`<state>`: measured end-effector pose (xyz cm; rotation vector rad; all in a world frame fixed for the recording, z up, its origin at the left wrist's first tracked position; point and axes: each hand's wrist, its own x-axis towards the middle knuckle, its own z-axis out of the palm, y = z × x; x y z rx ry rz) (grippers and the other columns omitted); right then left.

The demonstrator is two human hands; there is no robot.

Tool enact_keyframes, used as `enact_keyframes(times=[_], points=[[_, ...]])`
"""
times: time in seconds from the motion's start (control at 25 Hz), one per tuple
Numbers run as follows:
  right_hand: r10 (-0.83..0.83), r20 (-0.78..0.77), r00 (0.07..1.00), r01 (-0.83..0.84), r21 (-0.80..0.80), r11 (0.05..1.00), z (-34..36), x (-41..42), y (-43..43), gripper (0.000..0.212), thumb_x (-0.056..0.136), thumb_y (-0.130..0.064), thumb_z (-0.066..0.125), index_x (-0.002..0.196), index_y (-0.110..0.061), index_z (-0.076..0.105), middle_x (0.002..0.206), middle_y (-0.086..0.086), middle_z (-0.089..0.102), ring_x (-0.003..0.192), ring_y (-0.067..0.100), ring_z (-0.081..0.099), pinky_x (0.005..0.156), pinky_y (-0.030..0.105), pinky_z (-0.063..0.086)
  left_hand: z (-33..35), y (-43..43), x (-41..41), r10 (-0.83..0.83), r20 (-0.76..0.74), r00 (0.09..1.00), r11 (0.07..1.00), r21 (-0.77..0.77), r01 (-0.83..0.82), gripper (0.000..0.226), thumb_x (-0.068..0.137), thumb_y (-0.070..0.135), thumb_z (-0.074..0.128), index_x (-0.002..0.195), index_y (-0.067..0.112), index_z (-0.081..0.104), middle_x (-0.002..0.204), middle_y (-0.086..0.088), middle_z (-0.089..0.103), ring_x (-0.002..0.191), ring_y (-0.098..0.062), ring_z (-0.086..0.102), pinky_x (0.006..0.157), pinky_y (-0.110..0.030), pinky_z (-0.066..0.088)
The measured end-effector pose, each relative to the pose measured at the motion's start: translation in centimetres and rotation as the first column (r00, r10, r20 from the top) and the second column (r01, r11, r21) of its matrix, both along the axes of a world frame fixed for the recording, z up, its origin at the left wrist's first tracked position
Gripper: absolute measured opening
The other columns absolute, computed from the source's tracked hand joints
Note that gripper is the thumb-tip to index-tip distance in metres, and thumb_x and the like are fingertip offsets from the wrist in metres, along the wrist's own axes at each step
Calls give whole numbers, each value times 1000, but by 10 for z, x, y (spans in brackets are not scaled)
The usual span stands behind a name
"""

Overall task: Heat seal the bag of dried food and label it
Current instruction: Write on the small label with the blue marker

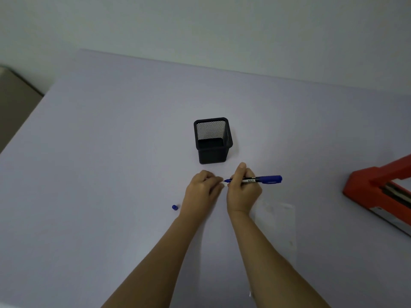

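Smudge risk, frame centre: right hand [242,189] grips marker [263,179], bare tip beside curled left hand [203,191], whose hold we cannot tell.

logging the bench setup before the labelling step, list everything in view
table: 1, pale lilac, fills most of the view
pen holder: 1, black mesh, empty, mid-table beyond the hands
marker: 1, blue, uncapped, in the right hand, tip toward the left hand
marker cap: 1, blue, on the table left of the left hand
heat sealer: 1, red, right edge, partly cut off
clear bag: 1, transparent, flat on the table right of the right forearm
left hand: 1, fingers curled by the marker tip, unclear if holding anything
right hand: 1, grips the marker
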<state>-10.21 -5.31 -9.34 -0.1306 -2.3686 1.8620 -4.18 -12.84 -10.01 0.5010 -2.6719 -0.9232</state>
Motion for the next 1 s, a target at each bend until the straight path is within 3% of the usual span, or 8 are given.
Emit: enact_keyframes(times=[0.12,0.24,0.44,0.72,0.88,1.0], points=[[-23,-23,999,23,-12,1000,-1,1,0,44,93,-29,45,60,-2,56,50,0,54,45,10,52,47,10,41,1,0,0,-33,-7,999,999,-37,33,18,78,15,67,92,4,73,82,-11,66,72,-23,63,69,-20,43],[-22,-33,999,22,-20,1000,-1,0,1,43,93,-28,45,60,-2,57,50,-1,54,45,9,53,47,8,40,6,-4,0,-42,23,999,998,46,41,25,81,15,69,104,4,70,91,-11,66,77,-20,62,72,-19,45],[0,-10,1000,0,-11,1000,-3,-1,3,40,94,-19,50,61,3,57,51,4,55,49,3,55,48,5,40,12,-9,0,-28,54,998,993,117,22,34,84,16,68,117,9,65,97,-7,59,72,-9,49,69,-1,36],[56,25,998,-54,-68,996,0,-3,6,32,87,-19,61,60,-5,54,51,0,54,51,8,55,52,8,44,13,-10,0,-52,44,998,996,77,48,26,81,17,71,105,6,71,90,-11,58,67,-10,47,64,-14,36],[135,15,991,-132,-113,985,5,-8,14,31,81,-15,69,55,-15,51,46,-11,55,48,6,55,53,11,45,10,-10,0,-29,42,999,998,65,27,25,81,19,71,104,7,72,89,-7,58,66,-8,46,64,-3,31],[236,-71,969,-239,-34,971,9,-19,15,40,81,-13,69,52,-24,45,46,-11,50,45,4,53,52,7,42,9,-8,1,-20,17,1000,998,57,19,24,81,17,71,103,8,73,87,-7,58,66,-7,46,65,-2,30]])
